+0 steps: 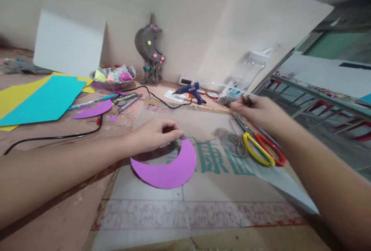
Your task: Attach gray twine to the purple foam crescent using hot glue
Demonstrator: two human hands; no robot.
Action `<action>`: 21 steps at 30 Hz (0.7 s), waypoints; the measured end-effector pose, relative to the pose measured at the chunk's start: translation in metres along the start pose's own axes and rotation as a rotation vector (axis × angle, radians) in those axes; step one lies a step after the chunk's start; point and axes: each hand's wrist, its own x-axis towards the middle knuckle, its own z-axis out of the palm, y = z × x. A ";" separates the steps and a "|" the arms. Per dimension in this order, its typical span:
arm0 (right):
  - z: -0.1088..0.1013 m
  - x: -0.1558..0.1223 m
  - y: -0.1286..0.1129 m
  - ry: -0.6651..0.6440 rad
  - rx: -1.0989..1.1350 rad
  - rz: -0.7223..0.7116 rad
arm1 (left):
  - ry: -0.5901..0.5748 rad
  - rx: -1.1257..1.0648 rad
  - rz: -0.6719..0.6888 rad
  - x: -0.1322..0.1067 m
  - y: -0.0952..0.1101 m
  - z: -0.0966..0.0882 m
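Observation:
My left hand [162, 133] pinches the upper tip of a purple crescent moon cutout [171, 172], where a bit of grey yarn shows at the tip. The crescent's curved edge faces down towards me, over a printed sheet. My right hand [256, 108] is blurred and reaches to the far right, fingers curled in. A small dark shape shows at its fingers; what it is stays unclear. Just below that hand lie scissors [257, 148] with one yellow and one red handle. Loose grey yarn [234, 141] is strewn on the sheet left of the scissors.
A blue glue gun [189, 92] rests at the back with its black cord. A grey moon ornament [149, 46] hangs by the wall. Left are a bowl [113, 83] of colourful clay packets, turquoise card [46, 100] and pens. A clear bottle [252, 69] stands back right.

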 end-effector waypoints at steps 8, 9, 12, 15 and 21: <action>0.067 -0.050 -0.093 -0.407 0.557 -0.149 | 0.053 0.096 0.080 -0.002 0.003 -0.001; 0.068 -0.052 -0.092 -0.422 0.598 -0.131 | 0.062 0.099 0.094 -0.002 0.003 -0.001; 0.069 -0.053 -0.089 -0.463 0.750 -0.051 | 0.077 0.093 0.145 -0.003 0.001 -0.001; 0.071 -0.055 -0.088 -0.431 0.800 -0.035 | 0.077 0.080 0.147 -0.003 0.000 -0.001; 0.074 -0.057 -0.087 -0.456 0.781 -0.035 | 0.065 0.073 0.092 -0.003 0.004 -0.001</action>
